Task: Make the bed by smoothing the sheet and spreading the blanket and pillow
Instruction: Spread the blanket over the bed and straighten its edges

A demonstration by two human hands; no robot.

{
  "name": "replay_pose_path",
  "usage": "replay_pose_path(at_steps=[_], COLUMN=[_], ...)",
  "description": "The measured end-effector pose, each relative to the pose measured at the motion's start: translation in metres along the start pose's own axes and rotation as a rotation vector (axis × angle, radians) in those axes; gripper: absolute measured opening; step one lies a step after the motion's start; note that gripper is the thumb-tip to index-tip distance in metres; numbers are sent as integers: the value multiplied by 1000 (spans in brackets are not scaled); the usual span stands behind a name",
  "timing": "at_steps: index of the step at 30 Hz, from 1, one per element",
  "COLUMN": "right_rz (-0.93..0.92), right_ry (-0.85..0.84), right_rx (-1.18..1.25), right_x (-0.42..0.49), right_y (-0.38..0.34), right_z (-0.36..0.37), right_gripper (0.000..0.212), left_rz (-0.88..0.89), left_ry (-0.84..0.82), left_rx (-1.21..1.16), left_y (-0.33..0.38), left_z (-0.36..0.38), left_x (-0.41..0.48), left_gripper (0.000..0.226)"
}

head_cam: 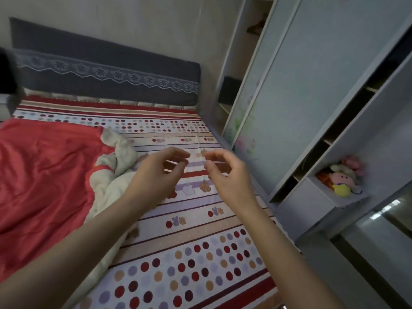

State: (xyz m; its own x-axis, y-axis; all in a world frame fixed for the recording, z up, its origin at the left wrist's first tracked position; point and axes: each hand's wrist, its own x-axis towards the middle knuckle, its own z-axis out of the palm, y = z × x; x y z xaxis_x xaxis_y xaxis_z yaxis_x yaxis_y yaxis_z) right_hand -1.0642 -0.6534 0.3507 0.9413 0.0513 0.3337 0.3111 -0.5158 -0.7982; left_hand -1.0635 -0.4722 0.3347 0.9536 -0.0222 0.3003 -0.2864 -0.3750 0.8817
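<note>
A patterned sheet (191,248) with dots, stripes and small fruit figures covers the bed. A red blanket (42,175) with a white fleecy underside (116,161) lies bunched on the bed's left half. My left hand (156,175) hovers above the sheet at the blanket's edge, fingers loosely curled and holding nothing. My right hand (225,175) hovers beside it, a little to the right, fingers also loosely curled and empty. The two hands are apart, fingertips facing each other. No pillow is in view.
A dark padded headboard (104,70) with a lace strip runs along the far wall. A pale wardrobe (312,85) with sliding doors stands close along the bed's right side. A shelf niche holds soft toys (343,177). A dark object (6,72) sits at the far left.
</note>
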Motion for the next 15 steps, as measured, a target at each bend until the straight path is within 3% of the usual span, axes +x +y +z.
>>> replay_pose_path(at_steps=[15], right_rz=[-187], right_ry=[-391], right_rx=[226], right_x=[139], right_y=[40], right_z=[95], right_gripper=[16], left_rz=[-155], left_ry=[437], left_rx=[193], left_y=[-67], left_z=[-40], left_x=[51], left_gripper=[24])
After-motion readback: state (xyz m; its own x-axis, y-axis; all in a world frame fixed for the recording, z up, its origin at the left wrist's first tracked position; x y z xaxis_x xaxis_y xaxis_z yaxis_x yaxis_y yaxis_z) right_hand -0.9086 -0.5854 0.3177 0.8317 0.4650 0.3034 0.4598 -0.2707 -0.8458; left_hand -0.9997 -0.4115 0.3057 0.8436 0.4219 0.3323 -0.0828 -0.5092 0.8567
